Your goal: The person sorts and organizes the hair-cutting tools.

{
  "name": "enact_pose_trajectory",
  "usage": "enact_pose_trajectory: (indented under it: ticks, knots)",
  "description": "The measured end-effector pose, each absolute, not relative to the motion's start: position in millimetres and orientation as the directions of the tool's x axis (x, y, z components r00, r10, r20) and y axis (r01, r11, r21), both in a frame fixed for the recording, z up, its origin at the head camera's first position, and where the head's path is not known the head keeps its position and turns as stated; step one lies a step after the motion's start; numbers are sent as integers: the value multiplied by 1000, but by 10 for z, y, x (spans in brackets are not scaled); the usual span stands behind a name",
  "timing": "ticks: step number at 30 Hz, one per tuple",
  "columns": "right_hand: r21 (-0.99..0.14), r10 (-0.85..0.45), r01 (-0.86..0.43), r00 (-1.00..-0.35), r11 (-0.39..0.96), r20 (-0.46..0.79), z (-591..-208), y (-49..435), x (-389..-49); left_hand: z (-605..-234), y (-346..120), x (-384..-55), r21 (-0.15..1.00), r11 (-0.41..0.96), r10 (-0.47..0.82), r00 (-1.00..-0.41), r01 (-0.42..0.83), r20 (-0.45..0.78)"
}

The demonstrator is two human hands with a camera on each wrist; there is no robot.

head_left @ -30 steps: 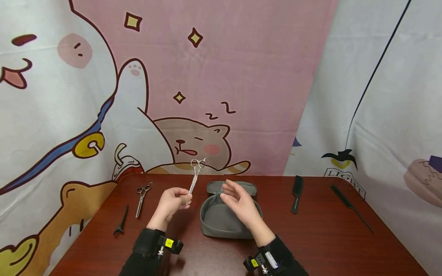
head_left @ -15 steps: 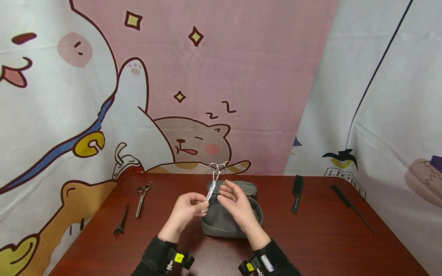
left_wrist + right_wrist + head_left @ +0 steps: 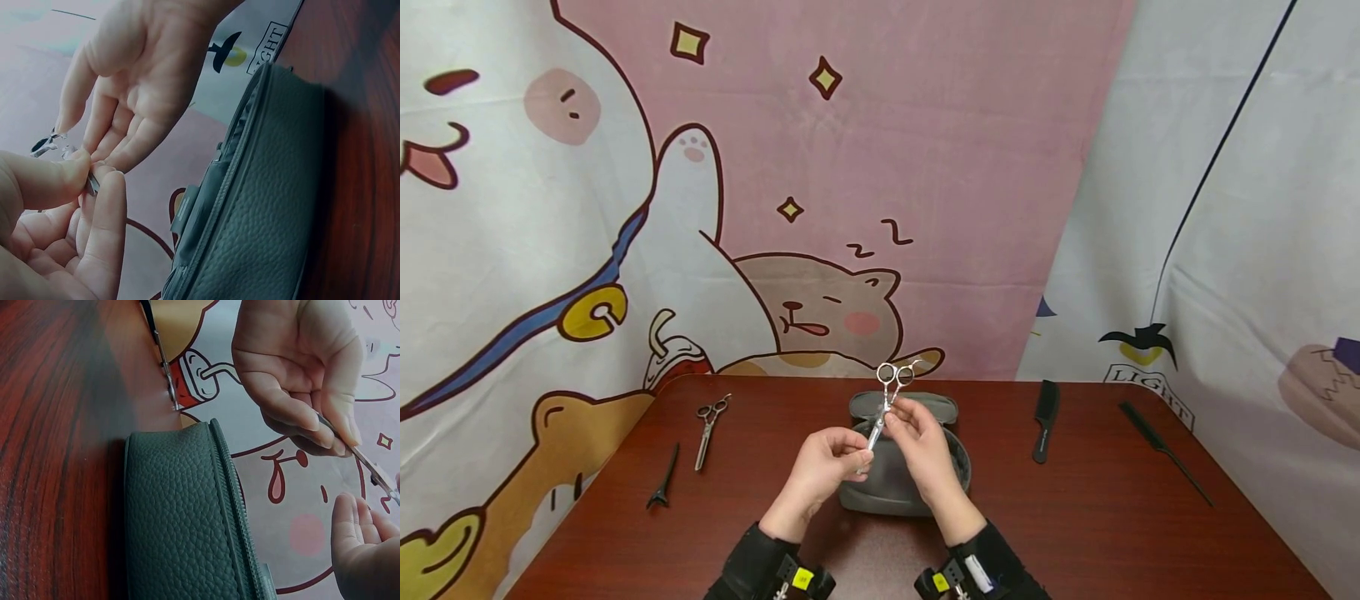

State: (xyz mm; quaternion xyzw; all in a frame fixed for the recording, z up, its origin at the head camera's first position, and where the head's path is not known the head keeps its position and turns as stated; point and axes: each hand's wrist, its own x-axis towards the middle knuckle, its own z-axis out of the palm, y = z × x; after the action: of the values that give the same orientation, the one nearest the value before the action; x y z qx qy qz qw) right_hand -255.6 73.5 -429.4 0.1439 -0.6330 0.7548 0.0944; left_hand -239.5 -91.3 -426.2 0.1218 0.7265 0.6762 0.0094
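In the head view my left hand (image 3: pixel 831 467) pinches a pair of silver hairdressing scissors (image 3: pixel 877 427) by the blades, finger rings pointing up and away. The left wrist view shows the blade tip between thumb and fingers. My right hand (image 3: pixel 925 442) has come up beside the scissors, thumb and fingertips right at the shanks below the rings. Its fingers (image 3: pixel 351 519) look fairly straight in the right wrist view. Below both hands stands an open grey zippered case (image 3: pixel 887 500), its lid (image 3: pixel 943 408) folded back; the hands hide part of its inside.
On the left of the brown table (image 3: pixel 1000 500) lie another pair of scissors (image 3: pixel 706 442) and a dark hair clip (image 3: pixel 662 483). A black wide comb (image 3: pixel 1045 421) and a black tail comb (image 3: pixel 1150 433) lie on the right. A cartoon-printed cloth (image 3: pixel 970 208) hangs behind.
My left hand has carried the scissors rightward, from left of the case to over it. The right hand has stayed over the case, and its fingertips now meet the scissors.
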Motion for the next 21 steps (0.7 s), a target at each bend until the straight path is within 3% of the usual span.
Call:
enact_pose_trajectory:
  ticks: [21]
  knots:
    - [-928, -37, -348, -934, -131, 355, -4287, 736, -2503, -4296, -810, -2322, 972, 126, 217, -962, 198, 168]
